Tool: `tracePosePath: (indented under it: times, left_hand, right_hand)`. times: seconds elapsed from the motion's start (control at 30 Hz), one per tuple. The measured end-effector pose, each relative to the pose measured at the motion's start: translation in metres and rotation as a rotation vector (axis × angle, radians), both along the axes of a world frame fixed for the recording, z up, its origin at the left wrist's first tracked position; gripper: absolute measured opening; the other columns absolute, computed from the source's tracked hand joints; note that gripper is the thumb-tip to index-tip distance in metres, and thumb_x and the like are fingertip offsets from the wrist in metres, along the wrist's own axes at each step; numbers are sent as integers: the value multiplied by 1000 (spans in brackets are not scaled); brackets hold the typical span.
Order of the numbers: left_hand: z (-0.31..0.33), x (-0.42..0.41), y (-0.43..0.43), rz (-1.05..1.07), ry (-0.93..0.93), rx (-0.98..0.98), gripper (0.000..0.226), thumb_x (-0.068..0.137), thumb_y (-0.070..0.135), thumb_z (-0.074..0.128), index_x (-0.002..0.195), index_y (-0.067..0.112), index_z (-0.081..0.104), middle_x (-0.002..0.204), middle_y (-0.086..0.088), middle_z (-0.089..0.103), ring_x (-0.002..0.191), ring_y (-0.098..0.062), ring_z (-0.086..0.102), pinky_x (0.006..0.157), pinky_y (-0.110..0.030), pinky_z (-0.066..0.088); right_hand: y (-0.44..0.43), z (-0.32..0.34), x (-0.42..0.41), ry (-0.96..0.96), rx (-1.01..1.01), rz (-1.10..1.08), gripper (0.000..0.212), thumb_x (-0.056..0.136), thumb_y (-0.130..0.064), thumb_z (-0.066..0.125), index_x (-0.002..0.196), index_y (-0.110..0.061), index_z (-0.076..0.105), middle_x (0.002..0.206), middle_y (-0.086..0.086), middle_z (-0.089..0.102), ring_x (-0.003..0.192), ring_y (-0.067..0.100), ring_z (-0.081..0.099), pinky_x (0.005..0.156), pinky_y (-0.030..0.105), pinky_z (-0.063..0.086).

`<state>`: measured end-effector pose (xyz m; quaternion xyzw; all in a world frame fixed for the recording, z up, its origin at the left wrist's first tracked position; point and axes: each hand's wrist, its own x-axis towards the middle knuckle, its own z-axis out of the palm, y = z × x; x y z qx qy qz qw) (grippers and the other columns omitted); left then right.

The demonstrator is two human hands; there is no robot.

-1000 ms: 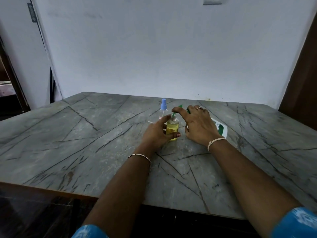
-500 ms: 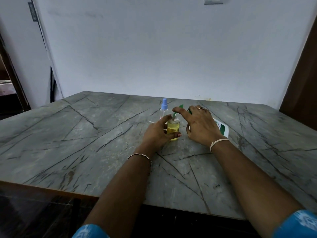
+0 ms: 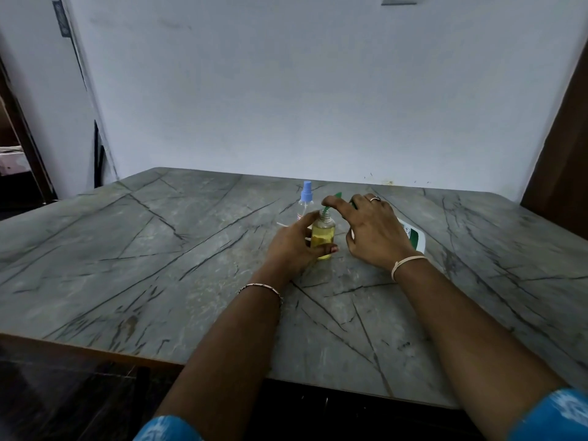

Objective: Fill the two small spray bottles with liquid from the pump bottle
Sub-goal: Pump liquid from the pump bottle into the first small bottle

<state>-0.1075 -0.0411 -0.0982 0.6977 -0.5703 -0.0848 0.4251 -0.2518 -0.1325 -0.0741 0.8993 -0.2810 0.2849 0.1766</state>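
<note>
Mid table (image 3: pixel 159 249), left grip (image 3: pixel 296 246) curled round upright small bottle (image 3: pixel 323 237), part-filled yellow. Beside pump bottle (image 3: pixel 415 238), right grip (image 3: pixel 375 230), fingers spread, forefinger pressing green spout (image 3: pixel 332 198) directly over small bottle's mouth. Just behind, blue-capped bottle (image 3: pixel 306 200).

One wide-angle head camera looks forward and down over the table (image 3: pixel 143 249), whose near edge crosses the lower frame. The left hand (image 3: pixel 292 246) and right hand (image 3: pixel 375 233) sit close, mid-frame; the wall (image 3: pixel 318 90) fills the top.
</note>
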Motion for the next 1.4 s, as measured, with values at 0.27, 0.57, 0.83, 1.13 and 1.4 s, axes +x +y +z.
tracePosePath:
  times: [0.27,0.57,0.83,1.13,1.4]
  left_hand:
    - [0,0,0,7,-3,-4,84,73,47,77,144,33,35,120,-3,65,100,-16,65,94,-35,50]
    - [0,-1,1,11,-10,-9,83,73,47,76,144,33,36,121,-4,64,101,-18,64,93,-36,50]
    - [2,-3,4,22,-34,0,82,75,47,75,145,32,34,123,-3,63,99,-15,63,84,-25,45]
    - [1,-1,2,22,-50,8,82,75,49,74,144,33,33,123,-3,63,102,-17,63,89,-30,47]
    - [2,-1,2,18,-42,5,83,75,48,74,145,32,33,123,-3,63,100,-16,63,88,-29,48]
  right_hand:
    - [1,1,3,-19,10,-8,66,80,-19,62,138,-34,35,104,7,56,103,28,52,91,42,42]
    - [0,-1,0,-10,-1,1,71,78,-17,62,140,-35,31,100,8,56,99,28,53,87,41,44]
    - [3,0,4,-25,3,-15,63,79,-19,63,135,-32,37,103,8,57,103,29,53,91,43,43]
    - [2,-1,2,-34,0,1,69,78,-18,63,137,-35,32,99,6,57,100,28,53,89,42,44]
    - [4,0,5,-34,-11,-25,65,78,-17,64,136,-32,38,102,9,57,102,30,53,91,44,42]
